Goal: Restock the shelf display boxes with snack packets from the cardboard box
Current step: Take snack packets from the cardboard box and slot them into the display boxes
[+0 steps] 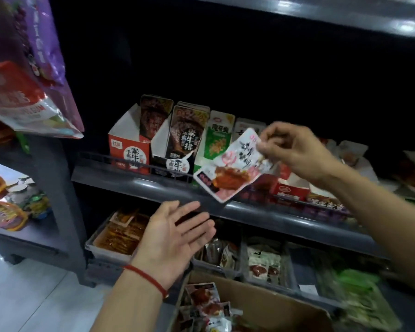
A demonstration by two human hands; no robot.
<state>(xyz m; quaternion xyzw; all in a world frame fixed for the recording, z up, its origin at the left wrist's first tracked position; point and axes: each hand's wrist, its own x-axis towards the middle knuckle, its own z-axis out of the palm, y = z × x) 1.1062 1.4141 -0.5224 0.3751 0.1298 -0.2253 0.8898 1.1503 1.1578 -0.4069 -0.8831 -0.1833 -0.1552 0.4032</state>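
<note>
A flat pink-and-white plastic snack packet (pixel 233 165), printed with a picture of red-brown meat, is being pinched at its upper right corner between the thumb and fingertips of the right hand (pixel 297 152). The packet is being held in the air just in front of the white-and-red cardboard display box (pixel 291 186) on the dark grey metal shelf (pixel 153 188), and that box is taken as the landmark here. From the pinch, the packet's long axis is being slanted down and to the left, so its free lower end is hanging left of the display box and over the shelf's front lip. The box opening is lying to the right of and behind that free end, below the gripping hand. The right hand is judged to be the nearer one to the box. The left hand (pixel 175 236) is being held with fingers spread and nothing in it, palm up, lower and further left of the box. More packets are seen in the brown cardboard box (pixel 261 305), below the display box.
</note>
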